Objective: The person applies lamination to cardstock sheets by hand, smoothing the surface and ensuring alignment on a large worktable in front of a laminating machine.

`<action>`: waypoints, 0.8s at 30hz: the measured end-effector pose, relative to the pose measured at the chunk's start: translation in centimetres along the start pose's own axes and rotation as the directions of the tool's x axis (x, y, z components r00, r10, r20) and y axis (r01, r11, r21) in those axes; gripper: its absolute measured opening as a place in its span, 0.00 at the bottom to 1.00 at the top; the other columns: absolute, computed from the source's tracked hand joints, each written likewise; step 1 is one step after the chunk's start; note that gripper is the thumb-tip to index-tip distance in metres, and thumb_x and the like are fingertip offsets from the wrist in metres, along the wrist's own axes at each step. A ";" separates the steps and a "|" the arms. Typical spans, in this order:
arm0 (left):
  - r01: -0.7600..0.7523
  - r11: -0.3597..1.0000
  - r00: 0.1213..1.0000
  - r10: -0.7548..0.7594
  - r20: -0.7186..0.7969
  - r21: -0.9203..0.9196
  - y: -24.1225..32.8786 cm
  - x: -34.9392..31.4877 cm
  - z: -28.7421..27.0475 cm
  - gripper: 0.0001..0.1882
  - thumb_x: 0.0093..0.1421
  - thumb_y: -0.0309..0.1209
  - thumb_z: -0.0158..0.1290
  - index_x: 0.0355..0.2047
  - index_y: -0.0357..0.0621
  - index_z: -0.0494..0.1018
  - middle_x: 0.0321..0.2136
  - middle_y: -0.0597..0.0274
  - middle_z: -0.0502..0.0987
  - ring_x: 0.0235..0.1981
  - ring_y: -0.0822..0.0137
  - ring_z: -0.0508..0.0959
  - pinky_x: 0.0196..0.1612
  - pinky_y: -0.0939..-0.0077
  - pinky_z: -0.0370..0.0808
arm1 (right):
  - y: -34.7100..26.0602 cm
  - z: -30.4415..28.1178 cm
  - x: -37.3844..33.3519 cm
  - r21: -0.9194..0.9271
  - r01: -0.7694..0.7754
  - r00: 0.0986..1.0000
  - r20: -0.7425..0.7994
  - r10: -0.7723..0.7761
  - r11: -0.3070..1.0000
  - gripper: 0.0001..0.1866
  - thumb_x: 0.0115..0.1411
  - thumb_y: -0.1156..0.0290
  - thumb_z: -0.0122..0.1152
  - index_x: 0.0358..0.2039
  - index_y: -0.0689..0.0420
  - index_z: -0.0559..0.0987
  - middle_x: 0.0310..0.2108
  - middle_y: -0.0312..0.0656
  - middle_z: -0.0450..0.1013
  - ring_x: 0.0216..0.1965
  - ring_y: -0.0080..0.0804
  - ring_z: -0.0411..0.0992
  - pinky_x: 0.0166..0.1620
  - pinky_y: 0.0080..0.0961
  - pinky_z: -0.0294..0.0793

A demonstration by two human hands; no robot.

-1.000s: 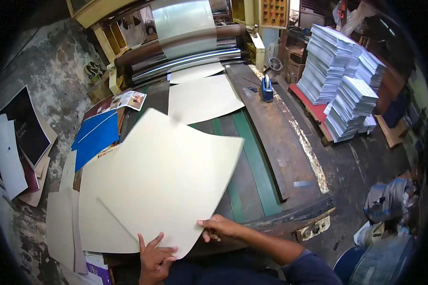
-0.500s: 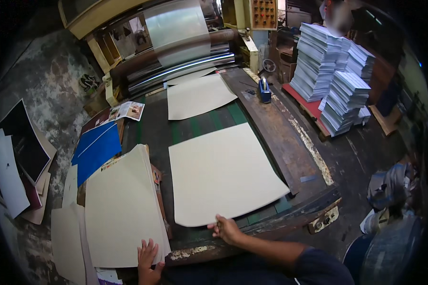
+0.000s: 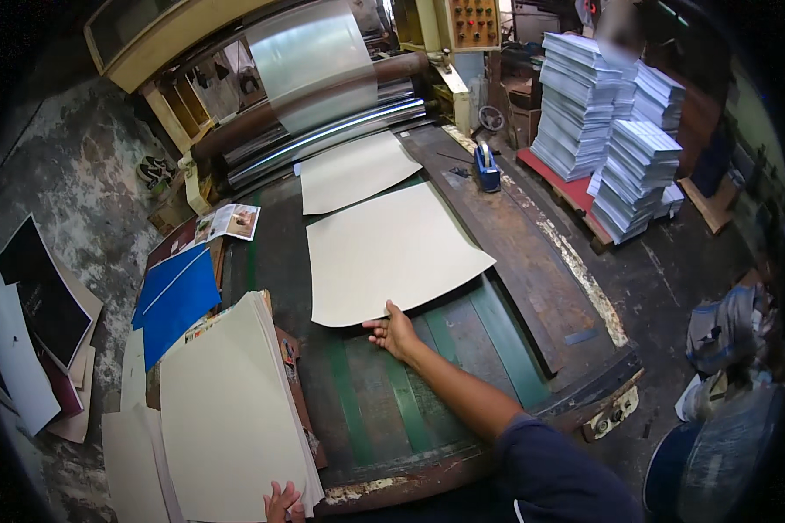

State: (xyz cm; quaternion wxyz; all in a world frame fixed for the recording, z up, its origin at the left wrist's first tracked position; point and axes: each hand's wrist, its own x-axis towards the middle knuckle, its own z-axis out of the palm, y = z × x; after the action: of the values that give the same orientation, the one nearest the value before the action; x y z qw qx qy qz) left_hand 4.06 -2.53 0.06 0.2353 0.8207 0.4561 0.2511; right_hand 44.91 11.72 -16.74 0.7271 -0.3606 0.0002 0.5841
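A large cream sheet [image 3: 392,248] of paper or thin board lies on the machine's feed table, its near edge slightly raised. My right hand [image 3: 394,333] holds that edge, thumb over the top and fingers bent beside it. Beyond, another cream sheet [image 3: 358,170] lies close to the shiny rollers [image 3: 340,122], its near edge curled. My left hand [image 3: 283,503], partly cut off by the lower edge of the picture, rests with fingers apart at the near right corner of a stack of cream sheets [image 3: 227,410].
Green strips [image 3: 349,410] run along the feed table. A blue tape dispenser [image 3: 487,170] stands on its right side. Blue sheets [image 3: 179,292] and a printed leaflet [image 3: 228,224] lie left. Tall stacks of white paper [image 3: 576,105] occupy a red pallet [image 3: 563,187]; a blue drum [image 3: 706,471] stands near right.
My right hand has moved forward along the table with the cream sheet. The sheet ahead has also shifted toward the rollers. My left hand stays at the stack.
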 end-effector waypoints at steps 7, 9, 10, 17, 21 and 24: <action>0.178 0.260 0.718 -0.694 -0.056 -0.949 -0.5 0.4 -0.8 0.22 0.67 0.37 0.45 0.52 0.30 0.68 0.53 0.51 0.72 0.56 0.55 0.69 0.64 0.61 0.56 | -1.8 1.6 5.3 0.030 0.080 0.991 -0.106 -0.077 0.996 0.22 0.66 0.52 0.46 0.49 0.57 0.65 0.31 0.44 0.73 0.20 0.24 0.63 0.29 0.33 0.76; 0.067 0.445 0.541 -0.769 -0.342 -0.893 -0.5 0.5 -1.0 0.24 0.67 0.36 0.45 0.54 0.26 0.65 0.52 0.47 0.70 0.53 0.55 0.70 0.60 0.66 0.62 | -2.1 2.1 5.0 -0.033 0.122 0.978 -0.168 -0.125 0.992 0.23 0.65 0.53 0.48 0.53 0.55 0.63 0.34 0.44 0.73 0.24 0.25 0.66 0.31 0.33 0.76; 0.316 0.816 0.727 -0.535 -0.430 -0.484 -3.0 -1.7 -0.7 0.25 0.67 0.38 0.44 0.53 0.25 0.65 0.52 0.43 0.70 0.52 0.54 0.70 0.58 0.68 0.64 | -2.2 2.6 4.0 -0.035 0.116 0.972 -0.200 -0.120 0.993 0.24 0.64 0.55 0.49 0.57 0.53 0.62 0.35 0.43 0.72 0.26 0.26 0.66 0.32 0.35 0.76; 0.021 0.976 0.999 -0.016 0.029 -0.218 5.1 1.2 -1.3 0.30 0.63 0.56 0.44 0.32 0.39 0.78 0.42 0.52 0.80 0.61 0.48 0.65 0.67 0.43 0.38 | -0.2 3.1 -16.7 -0.566 0.079 0.518 0.727 0.451 0.821 0.28 0.62 0.47 0.52 0.42 0.64 0.74 0.28 0.44 0.73 0.24 0.29 0.72 0.29 0.28 0.74; -0.293 0.932 0.880 0.176 0.441 0.213 3.3 1.9 -2.2 0.45 0.52 0.68 0.47 0.51 0.35 0.66 0.57 0.43 0.63 0.65 0.40 0.52 0.65 0.38 0.38 | 1.2 2.9 -25.9 -0.729 -0.119 0.797 0.334 0.503 0.674 0.25 0.65 0.51 0.50 0.41 0.65 0.72 0.23 0.44 0.73 0.21 0.26 0.69 0.21 0.23 0.72; -0.352 0.840 0.896 0.176 0.407 0.413 0.5 2.6 -2.1 0.59 0.45 0.71 0.51 0.64 0.36 0.55 0.66 0.42 0.51 0.67 0.36 0.44 0.64 0.35 0.40 | 4.8 -1.5 -27.9 -0.504 -0.284 0.908 0.132 0.397 0.816 0.21 0.66 0.56 0.50 0.43 0.65 0.70 0.23 0.44 0.72 0.17 0.24 0.63 0.19 0.23 0.70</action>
State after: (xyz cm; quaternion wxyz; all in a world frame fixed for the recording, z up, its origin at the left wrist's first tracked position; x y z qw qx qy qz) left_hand 4.21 -0.17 2.47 0.0663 0.9401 0.3343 0.0101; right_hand 32.59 -12.50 -8.55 0.4945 -0.4504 -0.1621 0.7255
